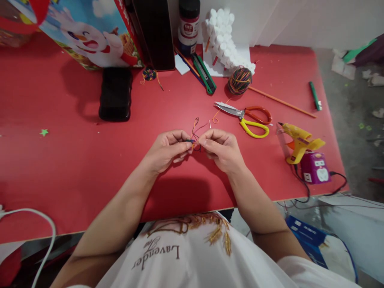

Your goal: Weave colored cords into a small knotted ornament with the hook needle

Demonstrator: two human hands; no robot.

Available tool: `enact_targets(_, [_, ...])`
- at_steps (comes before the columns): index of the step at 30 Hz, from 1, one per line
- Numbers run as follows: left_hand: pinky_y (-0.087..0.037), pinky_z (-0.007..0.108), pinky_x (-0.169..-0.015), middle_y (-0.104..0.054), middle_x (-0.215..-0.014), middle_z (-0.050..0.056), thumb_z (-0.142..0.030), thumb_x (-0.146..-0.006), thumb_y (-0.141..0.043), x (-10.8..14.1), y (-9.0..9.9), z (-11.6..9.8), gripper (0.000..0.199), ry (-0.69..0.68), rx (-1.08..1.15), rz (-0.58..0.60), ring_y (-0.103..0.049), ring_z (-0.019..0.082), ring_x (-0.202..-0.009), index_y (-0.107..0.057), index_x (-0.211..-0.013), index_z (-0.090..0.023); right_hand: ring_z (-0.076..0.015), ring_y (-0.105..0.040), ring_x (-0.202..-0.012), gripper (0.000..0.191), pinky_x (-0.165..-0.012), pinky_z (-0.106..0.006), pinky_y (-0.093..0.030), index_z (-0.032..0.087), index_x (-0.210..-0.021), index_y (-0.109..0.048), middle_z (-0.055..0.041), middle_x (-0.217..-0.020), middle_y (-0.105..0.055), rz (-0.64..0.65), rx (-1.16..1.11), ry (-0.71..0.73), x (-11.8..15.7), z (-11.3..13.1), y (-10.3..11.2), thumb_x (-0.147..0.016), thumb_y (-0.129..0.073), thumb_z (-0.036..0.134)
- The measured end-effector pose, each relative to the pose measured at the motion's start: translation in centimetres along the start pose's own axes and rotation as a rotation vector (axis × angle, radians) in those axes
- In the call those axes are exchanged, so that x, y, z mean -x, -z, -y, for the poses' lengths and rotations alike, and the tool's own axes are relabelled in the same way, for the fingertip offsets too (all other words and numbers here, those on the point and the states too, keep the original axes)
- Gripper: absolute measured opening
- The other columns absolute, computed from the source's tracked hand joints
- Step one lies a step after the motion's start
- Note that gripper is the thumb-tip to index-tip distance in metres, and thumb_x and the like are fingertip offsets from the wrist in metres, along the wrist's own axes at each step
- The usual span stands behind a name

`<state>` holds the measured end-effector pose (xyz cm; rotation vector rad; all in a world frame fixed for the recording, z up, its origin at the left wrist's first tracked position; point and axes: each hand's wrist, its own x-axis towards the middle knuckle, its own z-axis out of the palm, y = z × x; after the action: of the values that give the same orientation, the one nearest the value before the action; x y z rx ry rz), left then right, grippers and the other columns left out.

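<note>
Both hands meet over the red table, fingertips almost touching. My left hand (172, 148) is closed, pinching a small piece of multicoloured yarn work (192, 141) between thumb and forefinger. Loose dark and orange strands (196, 127) loop up from it between the hands. My right hand (220, 147) is closed too, with thumb and forefinger pinched at the yarn. A thin silver needle-like rod (210, 124) sticks up from its fingers; its other end is hidden. Beyond the hands lies a ball of multicoloured yarn (240, 80), an orange strand trailing from it.
Scissors (243, 114) lie beyond my right hand. A yellow glue gun (301, 142) stands by a purple power socket (316, 168) at the right edge. Behind are a green utility knife (204, 75), a bottle (189, 28), a small yarn disc (149, 74) and a black case (115, 94).
</note>
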<state>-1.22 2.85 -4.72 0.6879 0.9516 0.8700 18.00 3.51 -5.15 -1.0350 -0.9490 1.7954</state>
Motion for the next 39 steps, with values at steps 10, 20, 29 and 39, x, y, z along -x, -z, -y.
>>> enact_targets(10, [-0.029, 0.015, -0.035, -0.069, -0.068, 0.003, -0.024, -0.072, -0.086, 0.0, -0.3, -0.3, 0.02, -0.008, 0.058, 0.021, -0.048, 0.006, -0.044, -0.072, -0.082, -0.014, -0.0046, -0.034, -0.048, 0.032, -0.046, -0.023, -0.025, 0.019, -0.082, -0.071, 0.0058, -0.063, -0.057, -0.074, 0.003, 0.03, -0.1, -0.2, -0.1, -0.08, -0.089, 0.045])
enact_targets(20, [-0.035, 0.016, -0.035, -0.076, -0.076, 0.005, -0.027, -0.078, -0.086, -0.2, 0.6, 0.3, 0.022, -0.048, 0.047, 0.041, -0.059, 0.01, -0.047, -0.069, -0.088, -0.017, -0.0079, -0.05, -0.056, 0.025, -0.05, -0.023, -0.033, 0.019, -0.085, -0.073, 0.0007, -0.071, -0.07, -0.04, 0.025, 0.054, -0.2, -0.3, -0.1, -0.085, -0.085, 0.04])
enact_targets(29, [-0.044, 0.019, -0.04, -0.071, -0.068, 0.0, -0.026, -0.081, -0.085, -0.4, 1.0, 0.7, 0.021, -0.114, -0.013, 0.032, -0.06, 0.011, -0.048, -0.07, -0.094, -0.018, -0.0084, -0.045, -0.056, 0.021, -0.055, -0.025, -0.036, 0.019, -0.082, -0.075, 0.0027, -0.066, -0.064, -0.067, 0.226, 0.125, 0.2, 0.1, -0.7, -0.083, -0.087, 0.037])
enact_targets(39, [-0.052, 0.022, -0.043, -0.068, -0.062, -0.002, -0.026, -0.075, -0.09, -0.6, 0.7, 0.7, 0.024, -0.144, -0.137, -0.099, -0.058, 0.01, -0.043, -0.07, -0.086, -0.017, -0.0088, -0.041, -0.056, 0.018, -0.054, -0.025, -0.032, 0.019, -0.081, -0.074, 0.0037, -0.063, -0.06, -0.126, 0.39, 0.185, 0.0, 0.5, -0.5, -0.084, -0.081, 0.036])
